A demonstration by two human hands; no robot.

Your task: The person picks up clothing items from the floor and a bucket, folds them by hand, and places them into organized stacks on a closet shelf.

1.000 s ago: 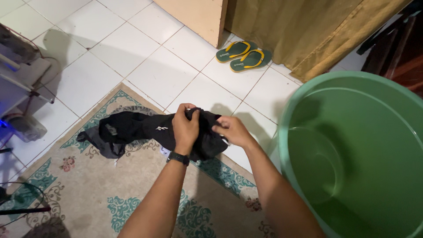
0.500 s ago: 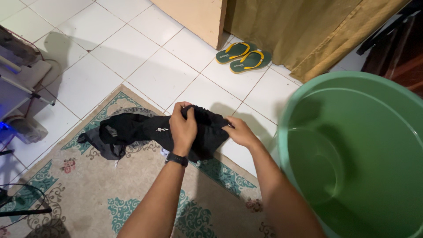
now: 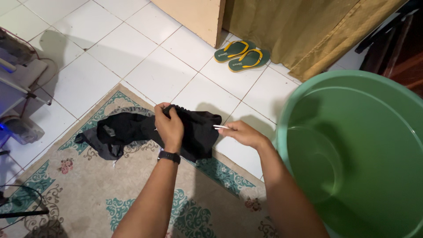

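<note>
The black garment (image 3: 145,130), probably shorts or trousers with a drawstring waist, lies spread over the far edge of the patterned rug (image 3: 88,194), its waistband end lifted just off the white tiled floor (image 3: 145,66). The left hand (image 3: 169,125), with a black watch (image 3: 168,156) on its wrist, has its fingers (image 3: 164,110) pressed together in a fist around the gathered waistband. The right hand (image 3: 244,132) is just right of the garment and now clear of the cloth; its fingers pinch the tip of a thin white drawstring (image 3: 221,127) that runs back into the waistband. A second ago both hands were bunched close together on the fabric. Since then the left hand has shifted toward the rug's far corner and the right has drawn away from the garment toward the large green plastic basin (image 3: 352,154), so the cord shows as a short taut line between them. That suggests the cord is being worked or pulled out of the waist channel rather than the cloth being folded. Beyond the garment, a pair of green and yellow flip-flops (image 3: 240,55) sits on the tiles beside an ochre curtain (image 3: 299,31).
</note>
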